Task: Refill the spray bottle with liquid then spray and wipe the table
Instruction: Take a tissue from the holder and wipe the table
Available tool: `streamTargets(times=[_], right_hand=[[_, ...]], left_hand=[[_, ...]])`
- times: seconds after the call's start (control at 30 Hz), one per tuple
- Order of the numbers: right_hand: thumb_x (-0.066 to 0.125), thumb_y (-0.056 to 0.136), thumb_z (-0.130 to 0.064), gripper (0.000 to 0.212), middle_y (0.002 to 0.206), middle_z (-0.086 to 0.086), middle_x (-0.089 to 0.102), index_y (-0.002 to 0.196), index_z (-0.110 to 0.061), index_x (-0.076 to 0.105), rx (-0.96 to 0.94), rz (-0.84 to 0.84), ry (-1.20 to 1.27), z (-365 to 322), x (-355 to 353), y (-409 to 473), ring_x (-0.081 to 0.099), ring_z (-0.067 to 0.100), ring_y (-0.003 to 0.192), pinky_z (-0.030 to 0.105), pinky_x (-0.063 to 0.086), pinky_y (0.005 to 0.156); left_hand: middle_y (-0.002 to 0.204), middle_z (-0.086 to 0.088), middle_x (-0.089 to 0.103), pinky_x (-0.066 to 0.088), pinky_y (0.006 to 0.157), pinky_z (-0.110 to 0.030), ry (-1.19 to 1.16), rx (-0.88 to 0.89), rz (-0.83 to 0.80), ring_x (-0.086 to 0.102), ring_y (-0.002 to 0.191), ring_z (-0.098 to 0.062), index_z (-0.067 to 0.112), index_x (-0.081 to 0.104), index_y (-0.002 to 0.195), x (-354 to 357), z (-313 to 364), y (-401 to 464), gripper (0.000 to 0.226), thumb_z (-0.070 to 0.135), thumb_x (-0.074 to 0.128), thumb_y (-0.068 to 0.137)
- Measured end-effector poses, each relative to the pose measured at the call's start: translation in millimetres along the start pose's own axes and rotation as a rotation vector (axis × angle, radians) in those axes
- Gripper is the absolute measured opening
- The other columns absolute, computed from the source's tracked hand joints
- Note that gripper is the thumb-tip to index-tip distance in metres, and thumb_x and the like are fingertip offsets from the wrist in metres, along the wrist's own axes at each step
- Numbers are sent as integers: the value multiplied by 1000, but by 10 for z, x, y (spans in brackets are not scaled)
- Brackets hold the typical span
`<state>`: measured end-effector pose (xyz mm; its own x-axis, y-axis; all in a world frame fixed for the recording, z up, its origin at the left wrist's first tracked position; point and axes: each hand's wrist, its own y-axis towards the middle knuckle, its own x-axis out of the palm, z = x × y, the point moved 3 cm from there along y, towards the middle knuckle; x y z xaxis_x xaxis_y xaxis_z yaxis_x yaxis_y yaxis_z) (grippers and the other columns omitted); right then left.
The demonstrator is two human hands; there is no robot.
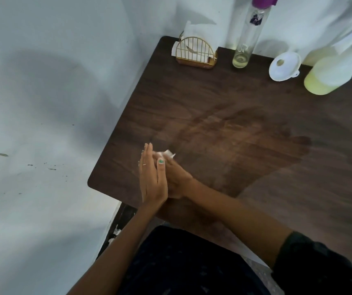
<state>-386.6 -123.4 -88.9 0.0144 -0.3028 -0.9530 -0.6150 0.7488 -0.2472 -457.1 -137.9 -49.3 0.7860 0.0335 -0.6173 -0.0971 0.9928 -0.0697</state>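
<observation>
So at this point I was pretty much in the wiping stage. The spray bottle (328, 75) stood well away from my hands, far off to the front right, with yellowish liquid in its base, so I'd say the refill part was done. The white funnel (284, 66) sat just beside it on its left, and the tall glass bottle with the purple cap (247, 37) further left held only a little liquid at the bottom.

My right hand (176, 176) was curled around a crumpled tissue (166, 153), down near the table's left front corner. My left hand (151, 177) was flat with straight fingers, pressed against the side of the right one, kind of cupping the tissue from the left.

The table (256, 188) ahead and to the right of my hands showed a big damp smeary patch, so it looked sprayed and partly wiped. What seemed left: wiping the rest dry. The gold tissue holder (195, 54) stood straight ahead of my hands at the far edge.
</observation>
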Motion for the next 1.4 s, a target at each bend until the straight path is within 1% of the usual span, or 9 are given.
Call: streamTargets(times=[0.1,0.27,0.37,0.6,0.7,0.87,1.03,1.3,1.4], right_hand=[[33,92,-55,76,155,15,26,149,-7,19,-23,77,202,386,-87,-246,25,31,142,43,16,119],[36,93,-57,79,156,19,21,149,-3,20,767,273,360,2206,-138,-1222,23,31,144,42,16,117],[24,95,-59,81,161,13,3,151,-4,6,984,242,412,2482,-6,-1620,2,25,148,47,2,120],[24,88,-72,92,159,16,11,151,-6,10,183,85,292,400,232,-1306,-2,27,148,51,4,119],[24,91,-69,86,155,15,26,149,-6,17,-27,46,186,301,324,-1593,12,24,146,40,-2,120],[37,91,-57,76,154,17,29,147,-6,27,503,237,305,1867,126,-2101,29,30,141,36,10,116],[31,96,-54,78,160,14,7,151,-5,4,947,286,401,2307,146,-2270,3,26,148,42,1,120],[26,92,-67,84,158,12,17,151,-10,10,114,93,291,404,344,-1891,2,23,148,41,-2,121],[31,92,-63,75,157,6,24,149,-15,23,217,162,325,839,257,-2014,20,20,144,37,8,121]], left_hand=[[158,-2,26,18,121,-43,6,16,-13,21,147,-16,14,27,150,24,17,39,59,41,25,98],[159,1,24,11,121,-34,41,9,-68,19,148,-15,18,26,151,211,104,24,62,47,24,96],[159,1,23,7,120,-30,29,41,-118,17,148,-13,17,24,152,343,170,-46,66,51,22,96],[159,0,25,6,120,-29,-1,68,-162,15,147,-9,16,25,151,590,332,-132,71,56,19,93],[159,1,25,4,119,-26,14,75,-173,15,148,-11,16,24,152,669,397,-157,72,56,18,92],[160,2,22,2,119,-26,16,76,-206,13,148,-10,17,22,152,812,499,-277,70,54,19,93],[160,3,22,2,119,-27,29,83,-238,12,148,-8,19,21,152,897,522,-415,69,54,20,93],[159,4,23,4,120,-28,9,130,-281,11,146,-5,19,22,152,987,735,-415,74,59,17,90],[160,3,23,3,120,-27,14,160,-294,10,146,-3,18,22,152,961,741,-381,68,54,20,94]])
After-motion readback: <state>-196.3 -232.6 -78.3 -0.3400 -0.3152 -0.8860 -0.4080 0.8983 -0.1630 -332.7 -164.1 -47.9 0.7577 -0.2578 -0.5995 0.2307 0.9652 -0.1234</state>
